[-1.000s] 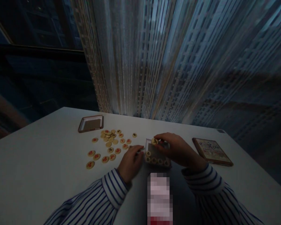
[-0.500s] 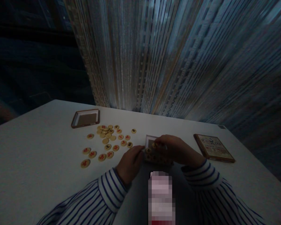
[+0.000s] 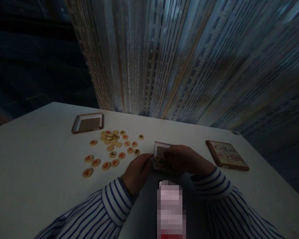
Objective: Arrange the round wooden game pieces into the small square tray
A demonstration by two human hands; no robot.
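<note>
A shallow open box (image 3: 161,144) with pale walls stands in front of me, with several round xiangqi pieces (image 3: 157,158) inside along its near side. My left hand (image 3: 137,171) is closed on the box's left edge, thumb and fingers pinching the wall. My right hand (image 3: 183,160) reaches over the box from the right, its fingers bent together down inside among the pieces. It seems to pinch a xiangqi piece, mostly hidden by the fingers and deep shadow. Loose xiangqi pieces (image 3: 112,147) with red or black characters, some blank side up, lie left of the box, some heaped.
An empty brown-rimmed tray-like lid (image 3: 102,121) lies at the back left of the white table (image 3: 52,142). On the right rests a flat brown case (image 3: 226,154) with a printed top. A string curtain (image 3: 149,59) hangs behind the table's far edge. A blurred-out patch covers the near middle.
My right hand's fingers have lowered into the box with the xiangqi piece they pinched above it. My left hand stays on the box edge. The view has shifted slightly.
</note>
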